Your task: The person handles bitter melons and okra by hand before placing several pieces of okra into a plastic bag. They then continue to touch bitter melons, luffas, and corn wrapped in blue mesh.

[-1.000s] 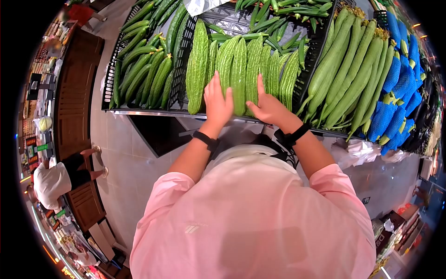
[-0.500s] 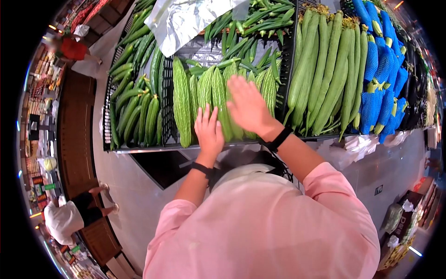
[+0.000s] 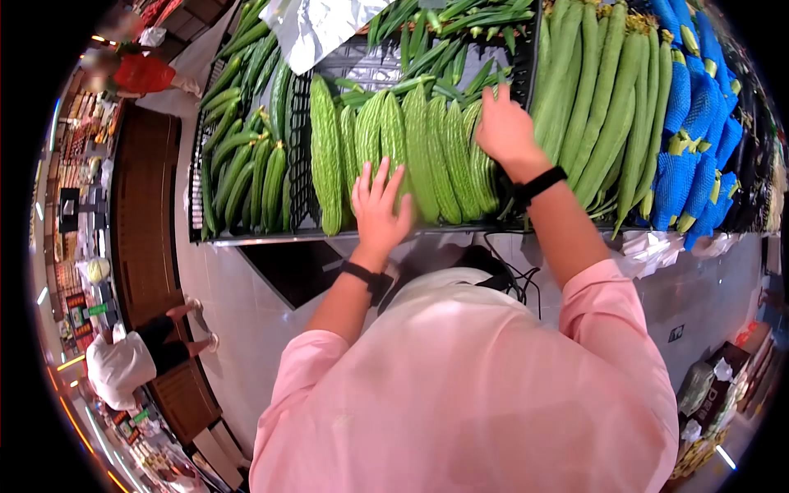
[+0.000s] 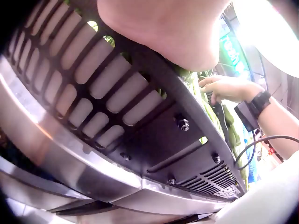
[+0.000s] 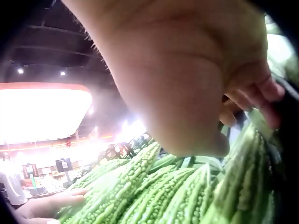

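Note:
A row of pale green, bumpy bitter melons (image 3: 415,148) lies side by side in a black plastic crate (image 3: 300,156). My left hand (image 3: 380,215) rests on the near ends of the middle ones, fingers straight and slightly spread. At the row's right end, my right hand (image 3: 505,130) reaches over the last bitter melon (image 3: 483,177), beside the crate's right wall and some okra (image 3: 448,78). In the right wrist view its fingers (image 5: 254,95) bend down close above the bitter melon tips. I cannot tell whether they grip anything.
Cucumbers (image 3: 246,177) fill the crate's left section. To the right lie long sponge gourds (image 3: 604,115) and vegetables in blue foam nets (image 3: 678,185). A silvery sheet (image 3: 316,29) covers part of the back. Other people, one in a white shirt (image 3: 123,370), stand at the left.
My right hand has moved from the middle of the bitter melons, across them, to the row's right end. My left hand stays on the near ends of the middle ones.

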Available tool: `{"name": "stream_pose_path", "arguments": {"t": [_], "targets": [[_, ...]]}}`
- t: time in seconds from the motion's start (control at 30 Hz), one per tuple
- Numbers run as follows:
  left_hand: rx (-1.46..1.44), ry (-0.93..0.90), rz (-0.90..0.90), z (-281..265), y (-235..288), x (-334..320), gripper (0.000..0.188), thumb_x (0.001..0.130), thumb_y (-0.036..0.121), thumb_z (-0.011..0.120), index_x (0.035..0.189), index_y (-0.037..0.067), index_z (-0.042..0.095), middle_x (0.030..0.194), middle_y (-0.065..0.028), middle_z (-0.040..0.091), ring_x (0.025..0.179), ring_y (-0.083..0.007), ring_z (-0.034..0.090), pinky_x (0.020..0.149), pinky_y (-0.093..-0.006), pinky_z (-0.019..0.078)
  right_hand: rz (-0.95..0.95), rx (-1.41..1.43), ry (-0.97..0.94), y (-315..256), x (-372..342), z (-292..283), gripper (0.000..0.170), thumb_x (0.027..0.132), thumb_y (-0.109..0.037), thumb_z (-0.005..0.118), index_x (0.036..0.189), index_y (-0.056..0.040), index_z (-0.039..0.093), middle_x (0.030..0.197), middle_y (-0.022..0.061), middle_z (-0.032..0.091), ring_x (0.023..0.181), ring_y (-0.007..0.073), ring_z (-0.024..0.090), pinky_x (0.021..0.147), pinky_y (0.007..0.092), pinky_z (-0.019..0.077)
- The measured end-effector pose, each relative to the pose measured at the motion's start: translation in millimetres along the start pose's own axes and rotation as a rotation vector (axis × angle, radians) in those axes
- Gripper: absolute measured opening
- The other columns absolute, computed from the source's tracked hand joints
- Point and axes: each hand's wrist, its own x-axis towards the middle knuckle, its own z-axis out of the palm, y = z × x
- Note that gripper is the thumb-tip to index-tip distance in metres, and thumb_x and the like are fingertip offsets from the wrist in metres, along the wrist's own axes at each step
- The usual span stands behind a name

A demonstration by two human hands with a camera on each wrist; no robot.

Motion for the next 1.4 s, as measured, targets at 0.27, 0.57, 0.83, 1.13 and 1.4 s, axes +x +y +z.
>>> {"name": "stream_pose_path", "arguments": {"t": [0.27, 0.57, 0.83, 1.13, 1.4], "targets": [[-0.052, -0.009, -0.024, -7, 1, 1, 0.053, 0.093, 0.024, 0.067, 0.145, 0.015, 0.061, 0.16, -0.0103, 0.047, 0.153, -0.0371, 0.032, 0.123, -0.0541, 0.0227, -0.024, -0.189, -0.101, -2, 33, 5, 0.056, 0.083, -0.007, 0.07, 0.138, -0.0088, 0.055, 0.138, 0.0225, 0.05, 0.1, 0.0426, 0.069, 0.08, 0.0476, 0.0615], [-0.276, -0.037, -0.058, -25, 0, -2, 0.059, 0.087, 0.025, 0.072, 0.144, 0.014, 0.059, 0.163, -0.009, 0.044, 0.155, -0.0357, 0.029, 0.126, -0.0576, 0.0112, -0.143, 0.21, 0.236, 0, 15, -2, 0.059, 0.084, 0.007, 0.06, 0.14, -0.0112, 0.058, 0.139, 0.0201, 0.052, 0.112, 0.0429, 0.062, 0.092, 0.0482, 0.0562], [-1.398, -0.236, -0.577, -55, 28, 9, 0.046, 0.106, 0.026, 0.058, 0.146, 0.004, 0.053, 0.139, -0.0145, 0.066, 0.131, -0.0291, 0.061, 0.114, -0.0454, 0.0412, -0.121, 1.179, -0.128, -93, -68, -50, 0.049, 0.095, 0.001, 0.067, 0.142, -0.0027, 0.054, 0.119, 0.0119, 0.063, 0.102, 0.0161, 0.07, 0.081, 0.0295, 0.0575], [-1.523, 0.051, -0.828, -53, 27, 28, 0.026, 0.106, 0.033, 0.064, 0.111, 0.008, 0.062, 0.112, -0.0076, 0.071, 0.098, -0.0178, 0.07, 0.086, -0.0365, 0.0593, 0.004, 1.555, -0.428, -104, -72, -6, 0.03, 0.101, -0.01, 0.068, 0.126, 0.0047, 0.063, 0.105, 0.012, 0.075, 0.091, 0.0136, 0.071, 0.08, 0.0281, 0.0571], [-1.637, 0.264, -1.093, -54, -14, 11, 0.032, 0.104, 0.04, 0.065, 0.116, 0.011, 0.06, 0.104, -0.0073, 0.072, 0.081, -0.0149, 0.069, 0.068, -0.0268, 0.055, 0.011, 1.619, -0.446, -81, -69, -9, 0.047, 0.115, -0.034, 0.041, 0.116, 0.0058, 0.065, 0.103, 0.0157, 0.074, 0.087, 0.017, 0.069, 0.08, 0.0301, 0.0551]]}}
